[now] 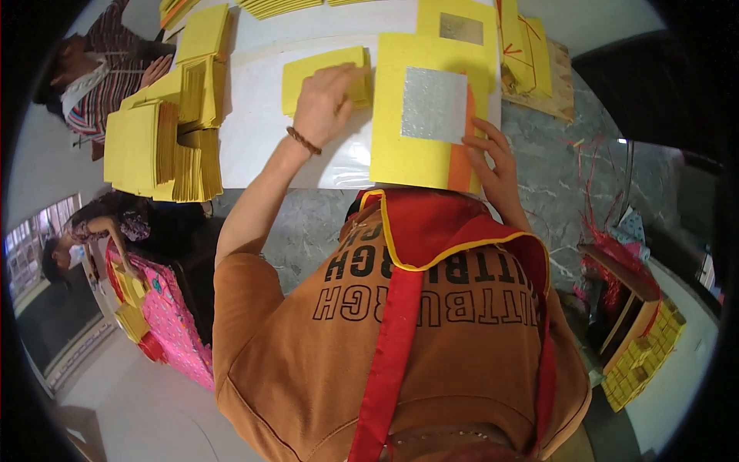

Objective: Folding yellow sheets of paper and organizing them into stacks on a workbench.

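Observation:
My left hand (326, 100) is over a small stack of yellow paper sheets (305, 73) on the white tabletop. Its fingers reach toward the stack's right side, slightly blurred, with nothing visible held in them. To the right lies a larger pile of yellow paper (389, 158), topped by a silver foil square (433, 104). An orange paper strip (459, 168) shows along that pile's right side. At this edge my right hand (496, 160) rests with its fingers apart, the tips touching the strip and the foil's border.
Bundles of folded yellow paper (138, 150) stand at the table's left edge. Another yellow sheet with a foil square (462, 28) lies behind the pile. A person in a striped top (96, 100) sits at left. Red strands (596, 200) hang at right, above a wooden stool (627, 285).

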The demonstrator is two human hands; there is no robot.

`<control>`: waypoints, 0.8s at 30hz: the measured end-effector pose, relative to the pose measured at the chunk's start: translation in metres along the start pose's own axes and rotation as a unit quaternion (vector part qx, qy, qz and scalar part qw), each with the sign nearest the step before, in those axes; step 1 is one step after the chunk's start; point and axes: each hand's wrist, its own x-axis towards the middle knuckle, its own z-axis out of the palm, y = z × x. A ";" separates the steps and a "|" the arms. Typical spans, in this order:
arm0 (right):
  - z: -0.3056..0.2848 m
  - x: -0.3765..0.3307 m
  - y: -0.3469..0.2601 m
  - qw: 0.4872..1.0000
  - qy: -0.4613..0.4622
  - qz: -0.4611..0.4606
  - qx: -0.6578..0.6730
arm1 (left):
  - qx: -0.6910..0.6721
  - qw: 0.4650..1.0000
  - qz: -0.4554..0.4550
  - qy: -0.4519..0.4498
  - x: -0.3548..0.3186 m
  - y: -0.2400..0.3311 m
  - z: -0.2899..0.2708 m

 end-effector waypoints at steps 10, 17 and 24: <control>0.000 0.001 0.004 0.984 0.007 0.077 0.161 | 0.036 0.961 0.255 -0.103 -0.016 0.101 0.013; 0.001 0.001 0.009 0.982 0.008 0.068 0.177 | -0.193 0.958 0.185 -0.102 -0.016 0.093 0.015; 0.003 0.002 0.010 0.983 0.018 0.068 0.172 | -0.269 0.950 0.039 -0.152 -0.014 0.093 0.014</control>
